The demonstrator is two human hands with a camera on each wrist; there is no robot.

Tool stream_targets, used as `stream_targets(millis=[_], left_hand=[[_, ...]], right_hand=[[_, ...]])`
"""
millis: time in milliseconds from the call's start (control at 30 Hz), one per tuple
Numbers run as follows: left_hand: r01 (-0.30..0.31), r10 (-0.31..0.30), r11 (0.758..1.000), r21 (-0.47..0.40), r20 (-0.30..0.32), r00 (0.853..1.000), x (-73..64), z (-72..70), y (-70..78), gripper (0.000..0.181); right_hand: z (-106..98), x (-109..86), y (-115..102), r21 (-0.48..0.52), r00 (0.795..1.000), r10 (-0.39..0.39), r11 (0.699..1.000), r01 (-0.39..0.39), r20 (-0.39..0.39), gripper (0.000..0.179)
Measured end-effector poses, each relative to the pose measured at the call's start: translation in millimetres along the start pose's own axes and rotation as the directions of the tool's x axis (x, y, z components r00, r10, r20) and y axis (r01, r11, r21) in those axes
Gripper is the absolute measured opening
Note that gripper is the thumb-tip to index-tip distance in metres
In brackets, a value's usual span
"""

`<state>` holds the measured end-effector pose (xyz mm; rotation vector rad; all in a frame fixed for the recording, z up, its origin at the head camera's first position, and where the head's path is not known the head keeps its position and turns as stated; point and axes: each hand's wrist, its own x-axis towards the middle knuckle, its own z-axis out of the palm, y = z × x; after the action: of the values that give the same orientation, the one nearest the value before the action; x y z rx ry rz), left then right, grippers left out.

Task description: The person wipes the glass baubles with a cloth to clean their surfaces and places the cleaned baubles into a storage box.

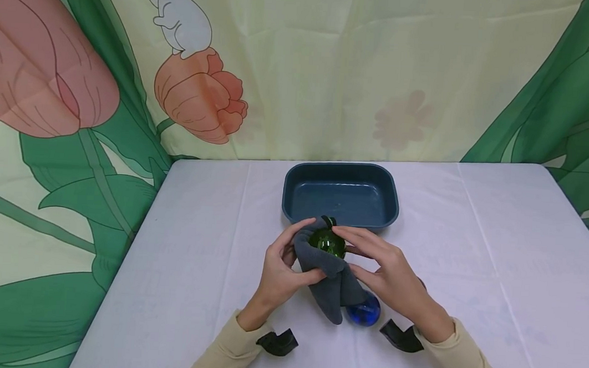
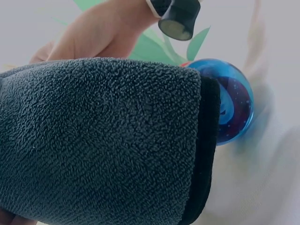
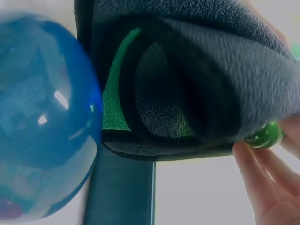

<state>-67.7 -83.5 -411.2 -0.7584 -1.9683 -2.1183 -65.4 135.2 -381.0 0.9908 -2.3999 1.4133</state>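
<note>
My left hand [image 1: 282,272] grips a dark grey cloth [image 1: 336,289], which is folded about a shiny green ball [image 1: 327,241] with a dark top. The fingers of my right hand [image 1: 385,266] close on the ball's right side, with the thumb beside the cloth. In the right wrist view, fingertips meet a small showing part of the green ball [image 3: 267,136]; the cloth [image 3: 262,70] hides most of it. Below the cloth's hanging end, a clear blue ball [image 1: 365,310] rests on the white table. The left wrist view shows the cloth [image 2: 103,136] overlapping the blue ball [image 2: 234,103].
A dark blue rectangular tray [image 1: 341,200] stands just beyond my hands. A white cloth covers the table [image 1: 196,245]. Behind it hangs a curtain [image 1: 319,85] with printed flowers. Black straps [image 1: 278,341] hang near both wrists.
</note>
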Motion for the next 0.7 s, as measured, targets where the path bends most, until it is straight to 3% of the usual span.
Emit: stream_targets(millis=[400,700], left_hand=[[-0.023,0.023,1.000,-0.016,0.009,1.000,0.9,-0.3,-0.7,0.071],[0.012,-0.012,1.000,-0.005,0.014,1.000,0.6,-0.3,-0.2,0.076]], right_hand=[[-0.4,1.2,1.1,-0.093,0.991,-0.131,0.987,0.132,0.021,0.084],[0.8,0.8,0.0,-0.112,0.991,-0.131,0.985,0.130,-0.002,0.089]])
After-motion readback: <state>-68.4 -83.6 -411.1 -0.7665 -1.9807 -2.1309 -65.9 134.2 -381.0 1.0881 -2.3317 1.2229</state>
